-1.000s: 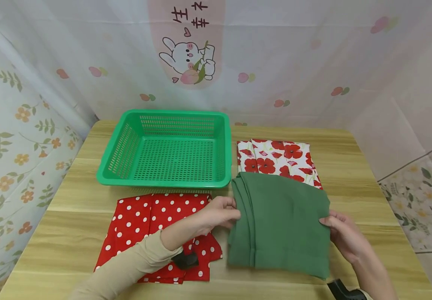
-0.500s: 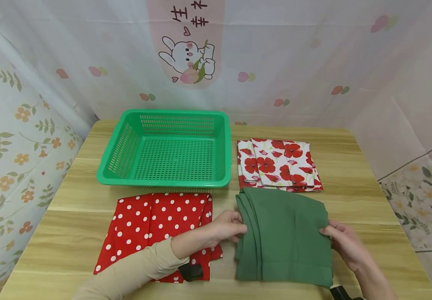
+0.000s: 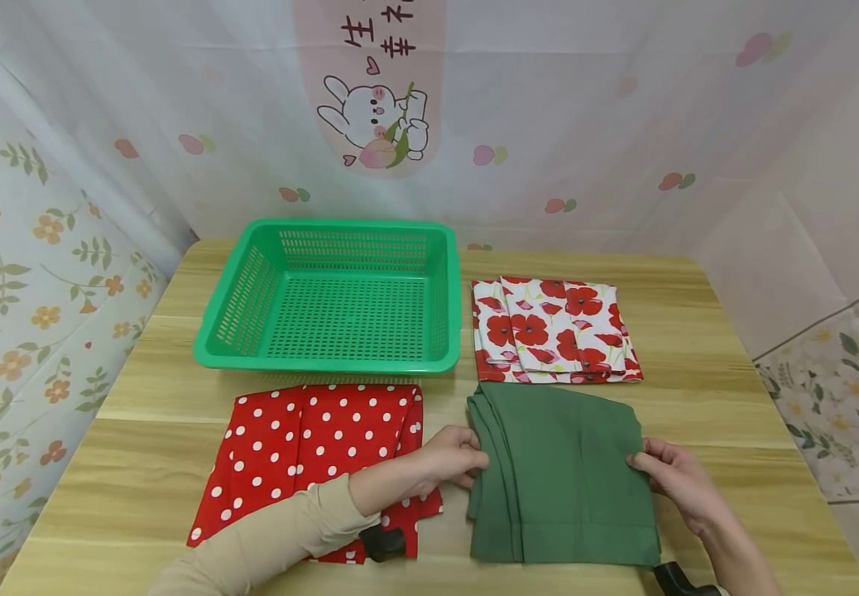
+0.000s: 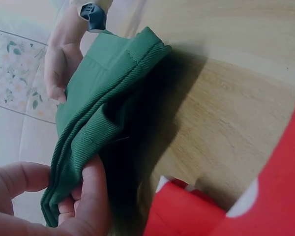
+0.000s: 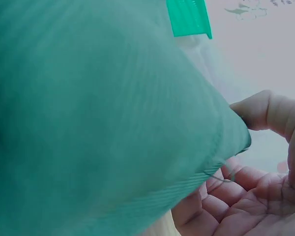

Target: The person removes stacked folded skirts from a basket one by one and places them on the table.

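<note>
A folded dark green cloth point(image 3: 571, 476) lies at the front right of the table in the head view, its layers stacked along the left edge. My left hand point(image 3: 450, 459) pinches that layered edge; in the left wrist view the thumb and fingers point(image 4: 94, 191) grip the green layers from both sides. At the opposite edge my right hand point(image 3: 675, 480) pinches the cloth, with the thumb on top and the fingers beneath. The right wrist view shows the green fabric point(image 5: 113, 113) close up, its corner between thumb and fingers.
A red polka-dot cloth point(image 3: 266, 447) lies folded at the left, partly under my left forearm. Behind it stands a green plastic basket point(image 3: 325, 364). A folded poppy-print cloth point(image 3: 549, 327) lies just beyond the green one, on the wooden table point(image 3: 698, 356).
Both hands have drawn the green cloth toward the table's front, uncovering more of the poppy-print cloth. In the last half second it has shifted slightly left and settled lower.
</note>
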A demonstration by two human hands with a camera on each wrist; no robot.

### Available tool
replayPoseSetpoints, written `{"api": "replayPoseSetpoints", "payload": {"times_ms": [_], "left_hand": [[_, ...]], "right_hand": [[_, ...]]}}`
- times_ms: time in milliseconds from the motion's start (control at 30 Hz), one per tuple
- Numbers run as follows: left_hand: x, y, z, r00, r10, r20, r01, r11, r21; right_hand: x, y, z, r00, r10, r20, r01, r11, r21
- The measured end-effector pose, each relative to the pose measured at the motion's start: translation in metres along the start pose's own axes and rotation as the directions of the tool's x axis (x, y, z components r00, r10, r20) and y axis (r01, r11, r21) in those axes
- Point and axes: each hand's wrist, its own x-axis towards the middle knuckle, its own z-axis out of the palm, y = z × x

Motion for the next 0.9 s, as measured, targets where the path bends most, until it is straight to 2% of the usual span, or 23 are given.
{"api": "replayPoseSetpoints", "payload": {"times_ms": [133,233,400,600,667,767,833,900], "left_hand": [[0.002,-0.003,-0.001,1.000,-0.007,-0.022,0.008,1.000,0.014],[0.002,-0.007,-0.002,0.999,-0.008,-0.040,0.009,1.000,0.029],[0.001,-0.010,-0.003,0.998,0.012,-0.063,-0.010,0.999,0.036],[-0.008,-0.008,-0.001,0.990,0.074,-0.121,-0.070,0.997,0.037],[-0.013,-0.005,0.000,0.987,0.104,-0.120,-0.100,0.994,0.043],[-0.022,0.004,-0.003,0.980,0.177,-0.089,-0.158,0.969,0.189],[-0.028,0.013,-0.009,0.972,0.233,-0.040,-0.212,0.933,0.293],[-0.034,0.022,-0.016,0.961,0.277,0.017,-0.265,0.894,0.362]], "right_hand": [[0.001,0.001,0.003,0.998,0.014,-0.060,-0.020,0.996,-0.091],[0.002,0.002,0.005,0.995,-0.017,-0.094,-0.004,0.977,-0.211],[0.004,0.002,0.007,0.987,-0.092,-0.129,0.037,0.926,-0.375],[0.005,-0.005,0.009,0.978,-0.167,-0.127,0.071,0.832,-0.551],[0.004,-0.010,0.009,0.978,-0.175,-0.117,0.077,0.813,-0.577],[0.002,-0.022,0.007,0.974,-0.199,-0.106,0.094,0.788,-0.608],[-0.002,-0.034,0.006,0.966,-0.242,-0.092,0.131,0.765,-0.630],[-0.005,-0.047,0.007,0.948,-0.307,-0.084,0.180,0.736,-0.653]]}}
